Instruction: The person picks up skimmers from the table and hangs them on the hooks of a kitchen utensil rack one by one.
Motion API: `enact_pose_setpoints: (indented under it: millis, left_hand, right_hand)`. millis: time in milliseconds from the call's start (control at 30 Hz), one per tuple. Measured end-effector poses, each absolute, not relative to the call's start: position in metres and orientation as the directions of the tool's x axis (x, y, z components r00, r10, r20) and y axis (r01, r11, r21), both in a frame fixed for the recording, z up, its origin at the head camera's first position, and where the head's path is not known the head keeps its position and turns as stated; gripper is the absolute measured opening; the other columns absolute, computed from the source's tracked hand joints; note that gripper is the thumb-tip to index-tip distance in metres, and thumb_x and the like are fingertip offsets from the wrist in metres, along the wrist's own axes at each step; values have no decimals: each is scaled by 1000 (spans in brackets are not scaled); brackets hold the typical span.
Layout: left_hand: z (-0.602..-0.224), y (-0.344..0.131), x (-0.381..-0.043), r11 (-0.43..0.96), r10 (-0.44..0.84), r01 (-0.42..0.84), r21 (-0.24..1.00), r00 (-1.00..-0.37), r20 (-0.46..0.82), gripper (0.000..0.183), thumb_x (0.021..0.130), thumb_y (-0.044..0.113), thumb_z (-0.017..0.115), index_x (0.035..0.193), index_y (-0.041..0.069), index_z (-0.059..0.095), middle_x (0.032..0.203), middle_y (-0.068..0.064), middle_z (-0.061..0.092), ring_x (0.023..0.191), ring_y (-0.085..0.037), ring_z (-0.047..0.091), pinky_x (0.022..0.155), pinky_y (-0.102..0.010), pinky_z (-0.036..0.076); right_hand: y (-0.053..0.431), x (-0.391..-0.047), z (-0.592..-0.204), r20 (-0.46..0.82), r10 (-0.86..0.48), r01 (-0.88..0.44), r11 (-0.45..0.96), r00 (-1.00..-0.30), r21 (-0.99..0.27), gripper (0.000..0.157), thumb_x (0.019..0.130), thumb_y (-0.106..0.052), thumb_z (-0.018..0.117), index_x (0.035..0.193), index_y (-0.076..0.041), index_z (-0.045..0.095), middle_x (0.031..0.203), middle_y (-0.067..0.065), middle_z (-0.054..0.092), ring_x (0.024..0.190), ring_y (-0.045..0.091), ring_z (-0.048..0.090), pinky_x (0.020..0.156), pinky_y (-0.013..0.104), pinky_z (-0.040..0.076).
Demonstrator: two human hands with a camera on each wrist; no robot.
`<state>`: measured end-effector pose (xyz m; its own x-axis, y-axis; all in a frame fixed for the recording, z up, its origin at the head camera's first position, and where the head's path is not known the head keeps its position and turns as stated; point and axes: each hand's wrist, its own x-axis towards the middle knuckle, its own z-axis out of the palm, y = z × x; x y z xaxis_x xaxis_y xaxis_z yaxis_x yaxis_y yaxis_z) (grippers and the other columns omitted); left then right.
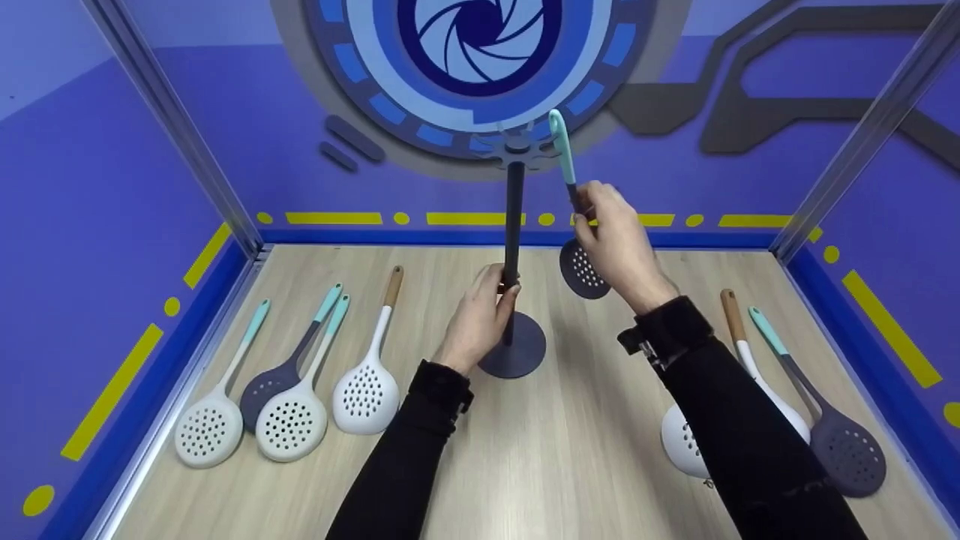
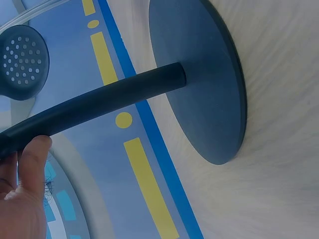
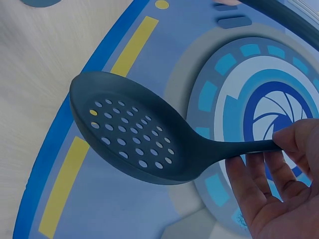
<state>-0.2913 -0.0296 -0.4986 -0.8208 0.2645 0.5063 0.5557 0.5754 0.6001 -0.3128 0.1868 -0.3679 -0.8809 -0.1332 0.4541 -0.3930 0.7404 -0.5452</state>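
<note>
A dark utensil stand point(image 1: 514, 217) rises from its round base point(image 1: 529, 358) on the table, topped by a ring of hooks point(image 1: 517, 152). My left hand point(image 1: 474, 319) grips its pole low down, and in the left wrist view the thumb point(image 2: 35, 164) lies along it. My right hand point(image 1: 619, 244) pinches a dark skimmer point(image 3: 124, 129) by its shaft, beside the pole. That skimmer hangs head down, above the table. Its mint handle end point(image 1: 564, 154) points up, close to the right side of the hook ring.
Several skimmers lie at left: a pale one point(image 1: 208, 433), a dark one point(image 1: 259, 386), another pale one point(image 1: 291, 426) and a wood-handled white one point(image 1: 366, 397). At right, partly behind my sleeve, are a white skimmer point(image 1: 681, 442) and a dark one point(image 1: 849, 457). Blue-purple panels enclose the table.
</note>
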Motion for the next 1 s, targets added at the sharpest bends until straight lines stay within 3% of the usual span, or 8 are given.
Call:
enact_pose_setpoints:
  millis: [267,500,1000]
  left_hand:
    - [-498,-31,-291,583,270,560,588,-817,509,27,106,30,46,129,17,50,120,2,57,113,-10,63,93,-21,54]
    - [-500,-30,-292,570,266,575,587,-805,531,30,105,29,47,128,11,53,118,0,58,112,-11,63,94,-22,54]
    - [-498,-30,-291,581,258,558,592,-817,516,25,105,31,47,127,18,52,118,3,57,111,-9,64,91,-21,55]
  right_hand:
    - [186,-318,-367,474,-141,-405,754,-869,-517,19,99,-11,55,117,-16,58,110,6,59,102,20,64,84,36,59]
    - [187,-319,-366,484,-149,-413,760,-862,-502,23,98,-11,57,121,-16,60,112,6,61,102,20,64,84,36,59]
    - [188,-319,-365,509,-155,-428,766,-847,-479,28,99,-12,56,125,-20,60,111,4,60,102,18,64,84,33,59]
